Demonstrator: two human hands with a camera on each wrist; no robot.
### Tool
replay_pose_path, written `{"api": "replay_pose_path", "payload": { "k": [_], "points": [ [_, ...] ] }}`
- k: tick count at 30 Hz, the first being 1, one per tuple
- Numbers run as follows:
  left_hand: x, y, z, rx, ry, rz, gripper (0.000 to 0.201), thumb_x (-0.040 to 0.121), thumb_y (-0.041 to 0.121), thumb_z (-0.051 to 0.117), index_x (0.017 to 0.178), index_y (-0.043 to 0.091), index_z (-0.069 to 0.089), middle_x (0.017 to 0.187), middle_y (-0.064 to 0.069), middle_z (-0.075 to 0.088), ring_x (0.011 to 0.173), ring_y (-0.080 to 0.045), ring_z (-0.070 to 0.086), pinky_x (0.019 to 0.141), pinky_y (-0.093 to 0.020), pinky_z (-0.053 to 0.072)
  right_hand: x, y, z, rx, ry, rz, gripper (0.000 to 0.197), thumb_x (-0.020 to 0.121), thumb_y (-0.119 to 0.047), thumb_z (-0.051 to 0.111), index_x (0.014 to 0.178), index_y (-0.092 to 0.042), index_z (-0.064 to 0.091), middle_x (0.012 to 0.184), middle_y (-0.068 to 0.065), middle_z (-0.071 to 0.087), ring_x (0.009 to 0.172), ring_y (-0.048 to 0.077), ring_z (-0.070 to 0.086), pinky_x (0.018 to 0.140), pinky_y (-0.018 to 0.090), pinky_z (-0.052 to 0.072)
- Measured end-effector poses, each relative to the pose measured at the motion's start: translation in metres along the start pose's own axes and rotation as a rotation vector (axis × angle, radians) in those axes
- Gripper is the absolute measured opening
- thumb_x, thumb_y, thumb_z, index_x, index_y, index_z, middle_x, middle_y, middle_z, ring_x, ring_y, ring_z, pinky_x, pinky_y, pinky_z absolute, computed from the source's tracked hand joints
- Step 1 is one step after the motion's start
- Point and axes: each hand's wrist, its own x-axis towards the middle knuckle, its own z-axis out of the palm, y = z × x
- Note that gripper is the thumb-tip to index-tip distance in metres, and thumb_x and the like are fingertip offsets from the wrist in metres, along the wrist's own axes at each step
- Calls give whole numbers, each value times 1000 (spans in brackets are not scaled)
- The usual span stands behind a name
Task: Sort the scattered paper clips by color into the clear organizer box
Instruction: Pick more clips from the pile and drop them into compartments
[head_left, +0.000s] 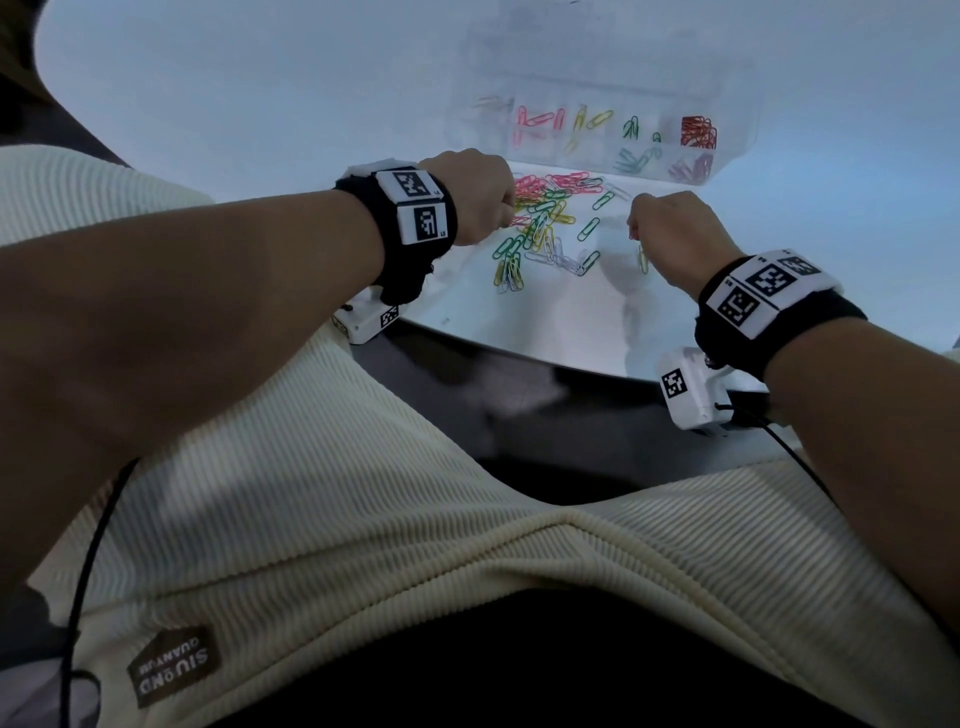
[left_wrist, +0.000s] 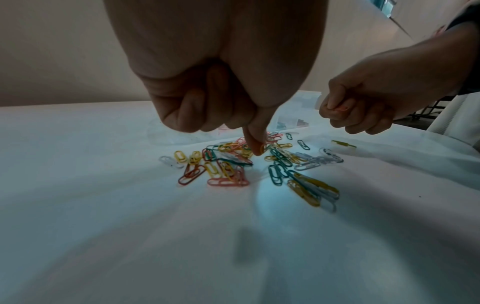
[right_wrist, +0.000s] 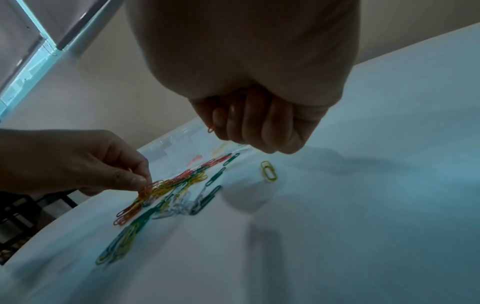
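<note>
Several loose paper clips (head_left: 545, 223) in red, pink, yellow, green and white lie in a heap on the white table. Behind them stands the clear organizer box (head_left: 597, 130), with pink, yellow, green and red clips in separate compartments. My left hand (head_left: 506, 218) reaches into the heap's left side. In the right wrist view its thumb and forefinger (right_wrist: 142, 181) pinch a red clip (right_wrist: 149, 188) on top of the pile. My right hand (head_left: 636, 228) hovers right of the heap with curled fingers. The end of a red clip (right_wrist: 210, 129) pokes out of its grip.
A lone yellow clip (right_wrist: 269, 173) lies apart from the heap, under my right hand. The table's curved front edge (head_left: 519, 348) runs just below my wrists. Bare tabletop spreads left and right of the box.
</note>
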Motion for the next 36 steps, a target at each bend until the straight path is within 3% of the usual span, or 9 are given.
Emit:
{"api": "replay_pose_path", "payload": {
  "k": [3,9,12,14,16,20,25,30,36],
  "points": [
    [-1,1,-3,8,-2,9,13,92,27,53,86,26,64,80,3,63,91,-25,61,71,-30,42,-2,-2,-1,94,0,36,26,89,-24,38,68,-16,50,67,-2,48,55,18,38,50,27,28],
    [-6,4,-5,-3,22,9,22,97,23,38,103,15,58,96,-3,57,88,-27,52,72,-34,39,-6,-4,1,149,-45,38,23,84,-24,40,62,-18,42,59,0,38,51,19,29,49,26,23],
    [-7,9,-8,-91,28,6,21,97,18,33,91,11,52,88,-5,52,80,-25,45,68,-33,33,-9,-8,-1,296,-106,80,22,77,-21,41,56,-19,35,51,-3,30,47,17,20,46,24,17],
    [-6,14,-16,-240,57,7,28,94,8,30,67,12,36,68,-5,38,64,-21,33,63,-33,26,-11,-13,-4,453,-151,113,23,77,-17,40,56,-19,30,50,0,34,46,16,16,44,22,14],
    [-6,21,-24,-414,54,-4,36,91,2,32,60,17,22,58,-1,24,53,-16,20,55,-33,20,-13,-19,-9,602,-181,125,24,80,-15,38,58,-18,29,56,7,49,43,16,22,41,21,15],
    [-12,23,-43,-1164,-85,-104,28,86,17,35,60,21,28,47,5,18,46,-15,8,49,-23,12,-17,-35,-12,808,-228,116,27,83,-6,34,59,-18,28,55,7,60,41,18,44,37,19,28],
    [-7,16,-60,-1450,-216,-57,21,81,19,25,61,21,18,45,2,20,48,-16,2,48,-27,6,-22,-48,-10,882,-277,85,42,81,3,30,46,-20,33,52,3,52,35,14,37,32,15,23],
    [-2,7,-76,-1638,-166,-31,28,82,18,25,55,19,24,50,-5,46,45,-13,2,45,-22,4,-15,-55,-8,982,-222,161,27,80,4,30,66,-19,28,62,4,47,42,13,27,37,21,20],
    [2,6,-91,-1757,-135,11,39,85,7,34,51,22,24,44,5,24,41,-10,7,37,-19,8,-5,-70,8,779,-49,219,16,80,5,45,70,-7,46,71,10,46,53,17,37,48,26,30]
  ]
}}
